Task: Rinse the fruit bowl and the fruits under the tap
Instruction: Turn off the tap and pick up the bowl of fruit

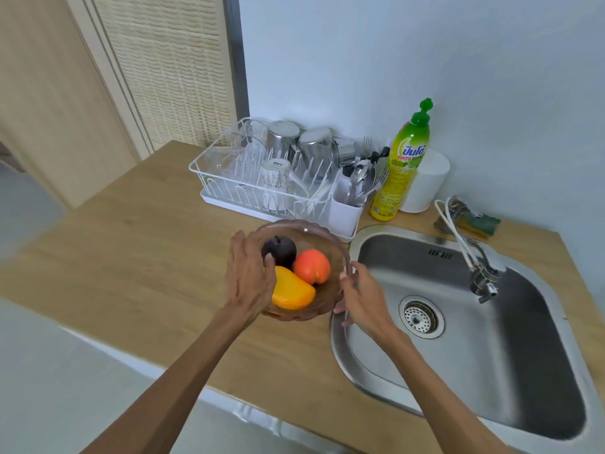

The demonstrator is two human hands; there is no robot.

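Observation:
A brownish transparent fruit bowl [322, 239] sits on the wooden counter just left of the sink. Inside lie a yellow mango [293, 293], an orange-red peach-like fruit [311, 265] and a dark purple fruit [280, 250]. My left hand [248, 280] grips the bowl's left rim, thumb over the edge near the dark fruit. My right hand [361, 299] holds the bowl's right rim, above the sink's left edge. The tap [481, 273] hangs over the steel sink [458, 362] at the right; no water is visible.
A white dish rack [229, 191] with cups and glasses stands behind the bowl, with a cutlery holder [347, 211] beside it. A green-yellow dish soap bottle [401, 168], a white container [425, 181] and a sponge [478, 221] sit behind the sink. The counter's front edge runs below my arms.

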